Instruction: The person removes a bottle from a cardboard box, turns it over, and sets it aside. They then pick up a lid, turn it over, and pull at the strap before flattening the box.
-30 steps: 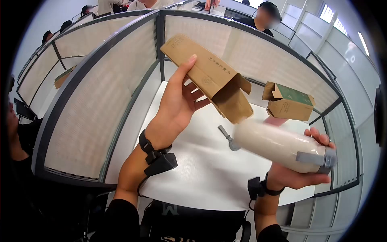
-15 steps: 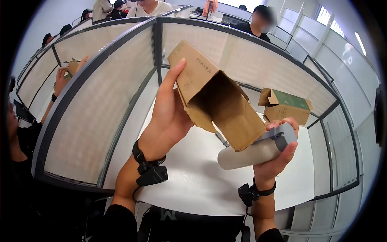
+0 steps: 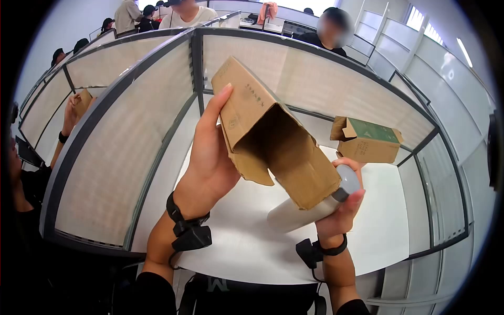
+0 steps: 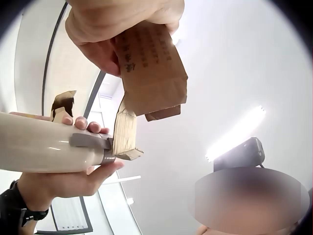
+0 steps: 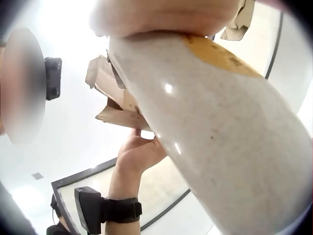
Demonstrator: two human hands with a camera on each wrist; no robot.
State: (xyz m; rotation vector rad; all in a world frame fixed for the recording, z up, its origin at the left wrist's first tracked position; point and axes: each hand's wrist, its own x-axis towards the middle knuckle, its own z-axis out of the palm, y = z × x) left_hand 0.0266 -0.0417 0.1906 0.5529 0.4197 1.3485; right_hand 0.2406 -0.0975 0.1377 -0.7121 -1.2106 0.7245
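Over a white table (image 3: pixel 380 215) within partitions (image 3: pixel 131 147), 2 hands (image 3: pixel 210 157) (image 3: pixel 336 220) hold a carton (image 3: pixel 247 113) (left), a bottle (image 3: pixel 294 217) (right).

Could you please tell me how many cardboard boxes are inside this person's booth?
2: one open cardboard box in the left hand, one green-and-brown box beyond the right hand, near the back partition. Another could be hidden behind them.

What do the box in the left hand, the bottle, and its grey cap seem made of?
Held box: matte brown cardboard, by its creased folds and rough flap edges.
Bottle: glossy, speckled cream surface with sharp highlights; could be coated metal, ceramic or plastic.
Cap: smooth grey, probably plastic, judging by its faint sheen.
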